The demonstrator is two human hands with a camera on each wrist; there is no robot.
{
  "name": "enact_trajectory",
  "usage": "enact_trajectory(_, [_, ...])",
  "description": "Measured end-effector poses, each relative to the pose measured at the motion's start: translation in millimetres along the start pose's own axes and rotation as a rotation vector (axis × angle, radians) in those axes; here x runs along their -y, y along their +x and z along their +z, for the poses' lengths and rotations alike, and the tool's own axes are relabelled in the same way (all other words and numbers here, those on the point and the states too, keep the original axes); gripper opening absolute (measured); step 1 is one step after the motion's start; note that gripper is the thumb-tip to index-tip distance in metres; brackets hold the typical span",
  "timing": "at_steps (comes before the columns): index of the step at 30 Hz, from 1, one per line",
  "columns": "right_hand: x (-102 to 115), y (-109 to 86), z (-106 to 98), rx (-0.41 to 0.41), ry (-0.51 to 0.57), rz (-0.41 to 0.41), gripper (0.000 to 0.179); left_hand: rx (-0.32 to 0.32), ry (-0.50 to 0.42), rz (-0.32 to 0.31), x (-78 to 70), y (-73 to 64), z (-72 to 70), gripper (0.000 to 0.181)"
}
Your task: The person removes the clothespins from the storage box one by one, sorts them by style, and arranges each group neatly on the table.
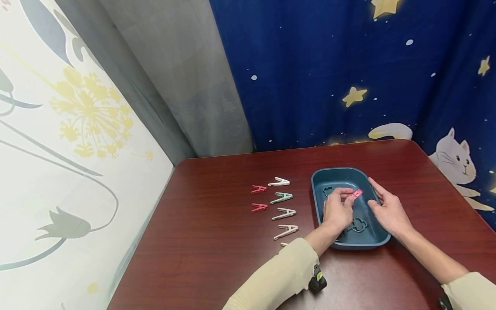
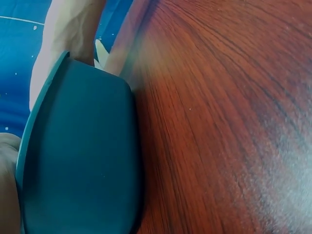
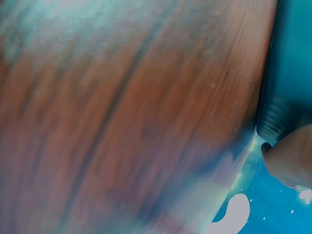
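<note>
A blue-green plastic tray (image 1: 372, 234) with raised walls stands on the right part of the table. Over its inside, my left hand (image 1: 338, 210) pinches a small pink clothespin (image 1: 356, 194) between thumb and fingers. My right hand (image 1: 391, 213) grips the right rim, thumb on the inner side and fingers along the outside. Dark green curvy-outlined pieces (image 1: 359, 224) lie on the tray floor, partly hidden by the left hand and forearm. In the left wrist view the tray's outer wall (image 2: 83, 156) fills much of the frame; in the right wrist view a fingertip (image 3: 292, 158) shows beside the tray.
Left of the tray, clothespins lie in two columns: two red ones (image 1: 259, 207) and, nearer the tray, several pale ones, including a white (image 1: 280, 181) and a mint green one (image 1: 282, 197). The lowest is partly behind the left sleeve. A curtain (image 1: 302, 107) hangs behind the table.
</note>
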State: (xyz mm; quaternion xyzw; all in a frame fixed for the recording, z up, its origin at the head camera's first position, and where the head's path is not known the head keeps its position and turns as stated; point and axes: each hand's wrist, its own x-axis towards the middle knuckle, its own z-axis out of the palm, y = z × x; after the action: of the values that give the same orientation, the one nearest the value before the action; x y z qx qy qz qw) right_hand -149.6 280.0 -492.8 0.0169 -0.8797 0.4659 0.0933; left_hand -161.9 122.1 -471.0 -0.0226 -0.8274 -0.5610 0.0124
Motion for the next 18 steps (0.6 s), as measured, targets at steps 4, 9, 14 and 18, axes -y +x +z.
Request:
enact_trajectory(4, [1,0.3,0,0.008,0.000,0.006,0.065,0.006,-0.150,0.018,-0.4,2.1,0.8,0.014])
enact_trajectory(9, [1,0.5,-1,0.014,-0.007,0.015,0.065,0.023,-0.425,0.094,0.6,5.6,-1.7,0.015])
enact_trajectory(14, [1,0.4,-1,0.014,-0.001,0.019,0.065,0.045,-0.586,0.137,-0.4,10.5,-10.5,0.016])
enact_trajectory(18, [1,0.9,1,0.012,0.009,0.016,0.066,0.036,-0.572,0.168,-3.5,17.1,-22.9,0.015])
